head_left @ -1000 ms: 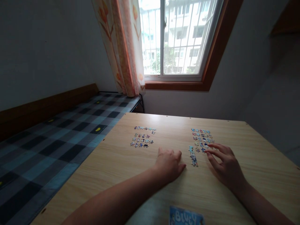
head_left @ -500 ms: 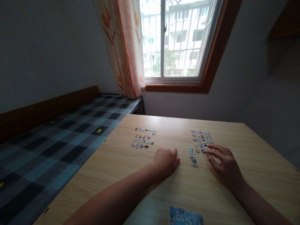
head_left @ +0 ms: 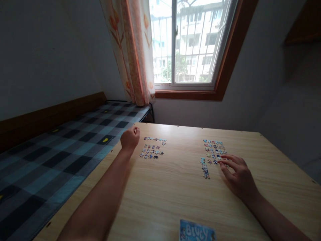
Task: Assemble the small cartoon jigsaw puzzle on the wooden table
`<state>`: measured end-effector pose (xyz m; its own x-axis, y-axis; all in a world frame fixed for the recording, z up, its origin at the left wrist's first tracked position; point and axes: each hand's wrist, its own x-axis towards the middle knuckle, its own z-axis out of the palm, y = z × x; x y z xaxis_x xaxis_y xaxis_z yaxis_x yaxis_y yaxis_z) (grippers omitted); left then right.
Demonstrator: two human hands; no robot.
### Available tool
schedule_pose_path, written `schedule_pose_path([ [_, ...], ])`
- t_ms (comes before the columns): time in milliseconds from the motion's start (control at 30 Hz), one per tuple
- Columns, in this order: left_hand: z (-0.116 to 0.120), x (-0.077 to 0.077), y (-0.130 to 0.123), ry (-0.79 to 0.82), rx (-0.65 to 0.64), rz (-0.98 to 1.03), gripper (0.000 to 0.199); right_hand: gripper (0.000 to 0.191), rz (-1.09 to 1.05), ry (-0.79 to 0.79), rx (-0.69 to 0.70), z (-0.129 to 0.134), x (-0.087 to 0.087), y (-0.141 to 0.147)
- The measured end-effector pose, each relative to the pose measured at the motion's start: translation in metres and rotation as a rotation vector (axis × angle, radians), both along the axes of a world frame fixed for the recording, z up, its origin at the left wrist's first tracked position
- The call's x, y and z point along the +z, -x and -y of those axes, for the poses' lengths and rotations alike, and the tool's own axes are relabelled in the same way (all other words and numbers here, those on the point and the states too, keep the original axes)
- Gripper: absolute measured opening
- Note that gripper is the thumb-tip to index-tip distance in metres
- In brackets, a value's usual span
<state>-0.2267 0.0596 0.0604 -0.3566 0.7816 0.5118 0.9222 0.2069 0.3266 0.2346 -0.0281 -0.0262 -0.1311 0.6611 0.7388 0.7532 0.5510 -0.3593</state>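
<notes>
The left hand (head_left: pixel 129 138) has swung outward and is now curled narrow beside the left cluster of small multicoloured jigsaw pieces (head_left: pixel 153 147), its contents hidden. The right hand (head_left: pixel 239 174) stays, fingers loosely parted, at the right cluster (head_left: pixel 213 146). Each cluster on the pale wood-grain bench (head_left: pixel 160 197) now has a hand near.

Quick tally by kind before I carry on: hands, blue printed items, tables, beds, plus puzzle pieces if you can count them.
Left hand and right hand: 2
Blue printed item: 1
Table: 1
Bed: 1
Total: 5, leaving out the puzzle pieces, too small to count reliably.
</notes>
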Motion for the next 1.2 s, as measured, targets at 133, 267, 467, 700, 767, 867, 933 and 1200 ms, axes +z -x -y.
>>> schedule_pose_path([
  [133,-0.009,-0.039,0.029,0.050,-0.058,0.188,0.031,0.024,-0.010,0.019,-0.009,0.001,0.000,0.000],
  [267,-0.015,-0.053,0.036,0.040,-0.117,0.268,0.032,0.024,-0.014,0.031,-0.014,0.001,0.002,0.001],
  [467,-0.016,-0.053,0.038,0.122,-0.132,0.277,0.035,0.024,-0.013,0.029,-0.008,0.002,0.002,0.000],
  [700,-0.012,-0.053,0.037,0.143,-0.151,0.275,0.036,0.025,-0.020,0.034,0.009,0.003,0.001,-0.001],
  [767,-0.012,-0.053,0.037,0.140,-0.154,0.273,0.036,0.025,-0.031,0.045,0.010,0.003,0.001,0.000],
  [867,-0.012,-0.052,0.036,0.133,-0.148,0.274,0.036,0.025,-0.072,0.093,0.006,0.006,0.002,0.001],
  [933,-0.013,-0.051,0.036,0.129,-0.142,0.275,0.035,0.025,-0.111,0.135,0.010,0.008,0.002,0.001],
  [1200,-0.014,-0.051,0.036,0.111,-0.133,0.281,0.035,0.029,-0.194,0.211,0.005,0.011,0.003,-0.001],
])
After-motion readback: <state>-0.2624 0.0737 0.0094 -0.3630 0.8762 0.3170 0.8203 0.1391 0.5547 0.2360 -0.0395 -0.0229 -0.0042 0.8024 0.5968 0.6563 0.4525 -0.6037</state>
